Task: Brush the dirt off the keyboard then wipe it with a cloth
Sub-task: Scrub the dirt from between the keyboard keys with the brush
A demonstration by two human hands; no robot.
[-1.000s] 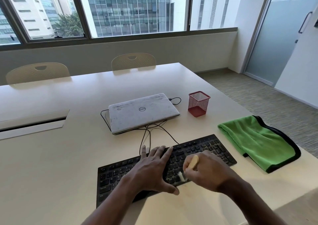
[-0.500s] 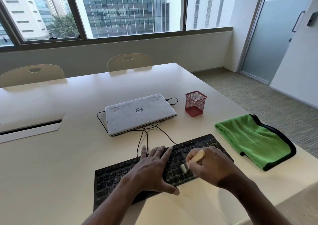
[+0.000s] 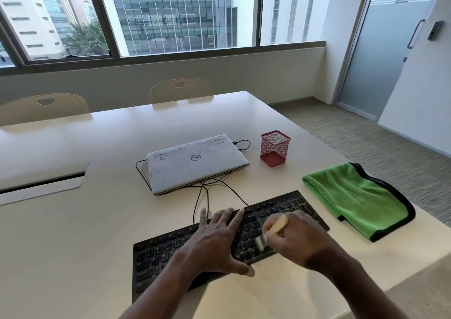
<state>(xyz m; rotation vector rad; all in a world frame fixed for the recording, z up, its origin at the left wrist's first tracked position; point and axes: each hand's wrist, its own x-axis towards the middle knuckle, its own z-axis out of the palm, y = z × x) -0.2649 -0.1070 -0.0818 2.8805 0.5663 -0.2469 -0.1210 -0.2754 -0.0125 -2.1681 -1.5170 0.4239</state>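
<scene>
While the keyboard [image 3: 170, 252] was pressed flat near the front edge of the bench [image 3: 73, 221] by the left hand [image 3: 214, 243], its fingers [image 3: 219, 217] spread straight over the keys, a small brush [image 3: 275, 226] was pinched in the curled fingers of the right hand [image 3: 295, 240], bristles down on the keys. A red mesh cup [image 3: 275, 147] was stood upright farther back, its bare floor visible through the open top. The green cloth [image 3: 356, 196] was laid folded at the right edge, just beside the keyboard, and a closed laptop [image 3: 195, 162] with trailing cables [image 3: 207, 196] was set behind.
</scene>
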